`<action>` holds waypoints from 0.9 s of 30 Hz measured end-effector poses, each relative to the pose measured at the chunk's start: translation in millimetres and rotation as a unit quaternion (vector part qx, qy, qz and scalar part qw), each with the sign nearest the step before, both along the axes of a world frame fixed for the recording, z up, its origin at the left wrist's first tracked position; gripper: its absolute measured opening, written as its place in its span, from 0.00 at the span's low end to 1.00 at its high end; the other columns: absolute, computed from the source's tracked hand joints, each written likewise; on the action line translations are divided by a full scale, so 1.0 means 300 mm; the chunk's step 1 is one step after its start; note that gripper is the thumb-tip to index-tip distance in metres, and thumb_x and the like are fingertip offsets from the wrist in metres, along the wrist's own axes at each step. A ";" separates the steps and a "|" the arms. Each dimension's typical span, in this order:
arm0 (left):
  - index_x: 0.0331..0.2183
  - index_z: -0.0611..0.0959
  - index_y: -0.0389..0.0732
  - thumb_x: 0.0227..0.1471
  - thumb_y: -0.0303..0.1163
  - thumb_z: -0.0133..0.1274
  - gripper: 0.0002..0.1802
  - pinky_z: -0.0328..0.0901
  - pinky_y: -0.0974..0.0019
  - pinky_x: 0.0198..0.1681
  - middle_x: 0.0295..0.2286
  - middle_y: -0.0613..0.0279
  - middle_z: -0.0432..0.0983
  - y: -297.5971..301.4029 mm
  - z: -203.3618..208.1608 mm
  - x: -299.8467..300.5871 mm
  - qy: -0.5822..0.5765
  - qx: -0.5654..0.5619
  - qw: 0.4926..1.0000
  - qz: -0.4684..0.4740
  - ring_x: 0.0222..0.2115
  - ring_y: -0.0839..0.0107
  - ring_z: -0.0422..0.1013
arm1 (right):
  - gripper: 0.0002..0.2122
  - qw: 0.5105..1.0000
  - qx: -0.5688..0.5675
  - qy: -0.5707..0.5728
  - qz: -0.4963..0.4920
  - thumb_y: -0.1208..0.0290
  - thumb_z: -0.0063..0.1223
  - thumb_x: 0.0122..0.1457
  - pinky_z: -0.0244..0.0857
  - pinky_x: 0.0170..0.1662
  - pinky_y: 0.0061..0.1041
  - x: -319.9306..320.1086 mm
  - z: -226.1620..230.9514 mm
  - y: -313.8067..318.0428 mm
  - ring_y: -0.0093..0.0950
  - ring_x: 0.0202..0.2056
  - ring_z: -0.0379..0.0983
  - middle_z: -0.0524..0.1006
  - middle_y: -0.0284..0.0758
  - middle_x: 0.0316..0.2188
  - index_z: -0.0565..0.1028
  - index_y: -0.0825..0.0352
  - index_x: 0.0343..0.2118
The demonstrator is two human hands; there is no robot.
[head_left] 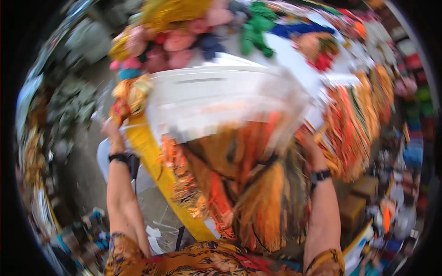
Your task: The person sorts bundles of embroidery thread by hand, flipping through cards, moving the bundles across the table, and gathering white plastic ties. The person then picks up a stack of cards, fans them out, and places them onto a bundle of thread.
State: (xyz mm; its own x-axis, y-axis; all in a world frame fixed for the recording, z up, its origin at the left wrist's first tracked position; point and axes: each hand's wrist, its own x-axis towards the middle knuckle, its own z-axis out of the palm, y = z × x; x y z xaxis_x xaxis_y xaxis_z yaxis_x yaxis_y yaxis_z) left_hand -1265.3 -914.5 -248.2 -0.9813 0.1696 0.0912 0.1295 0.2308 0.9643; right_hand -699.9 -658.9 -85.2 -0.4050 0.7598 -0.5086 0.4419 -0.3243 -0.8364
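A white surface (294, 60) runs across the top of the view, crowded with loose heaps of yarn and trimmings: pink pompoms (177, 41), a green bundle (255, 27), a blue strip (299, 28) and a red and orange tuft (317, 48). Bunches of orange and yellow fringe (359, 124) hang over its right edge, and a yellow band (154, 161) slants down on the left, from near the left hand toward the lower middle. In front of all this, blurred by motion, a clear plastic bag (221, 101) is held up wide between the two hands and blocks most of the surface behind it. Under the bag hangs a thick bundle of orange, black and yellow tassels (248, 193), reaching down toward the person's patterned sleeves. The left hand (110, 131) is raised at the bag's left edge, its grip seemingly pinched on the plastic, though the blur leaves that unsure. The right hand (309, 147) is at the bag's lower right corner, half hidden by plastic and tassels; whether its grip is spread or pressed together cannot be told. Both wrists wear dark bands.
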 end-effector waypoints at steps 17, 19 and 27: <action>0.49 0.69 0.33 0.61 0.32 0.36 0.18 0.57 0.53 0.56 0.45 0.49 0.68 0.141 0.759 1.059 0.281 0.143 0.939 -0.135 0.51 0.56 0.63 | 0.41 0.999 0.020 -0.012 0.048 0.32 0.26 0.56 0.52 0.58 0.27 0.422 -0.122 0.208 0.31 0.56 0.61 0.68 0.42 0.53 0.65 0.70 0.55; 0.47 0.69 0.32 0.61 0.31 0.35 0.17 0.53 0.49 0.58 0.47 0.46 0.67 0.135 0.837 1.092 0.533 -0.019 0.833 -0.149 0.51 0.51 0.62 | 0.42 0.982 -0.061 -0.152 0.094 0.31 0.25 0.54 0.58 0.55 0.30 0.515 -0.176 0.231 0.34 0.51 0.68 0.74 0.43 0.45 0.71 0.70 0.49; 0.41 0.73 0.32 0.51 0.29 0.46 0.15 0.48 0.37 0.57 0.44 0.50 0.69 0.348 1.139 1.596 0.479 -0.123 0.595 -0.634 0.53 0.52 0.62 | 0.25 0.918 0.134 -0.242 0.284 0.49 0.37 0.60 0.60 0.32 0.37 0.450 -0.077 0.217 0.40 0.25 0.66 0.74 0.44 0.22 0.74 0.70 0.25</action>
State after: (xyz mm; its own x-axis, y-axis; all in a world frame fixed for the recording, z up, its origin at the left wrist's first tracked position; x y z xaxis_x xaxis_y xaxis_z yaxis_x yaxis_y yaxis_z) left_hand -786.6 -810.1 93.6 0.4316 0.8414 0.3252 0.8127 -0.5191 0.2647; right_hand -564.8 -593.8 -108.4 -0.5511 0.6197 -0.5588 0.8167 0.2631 -0.5136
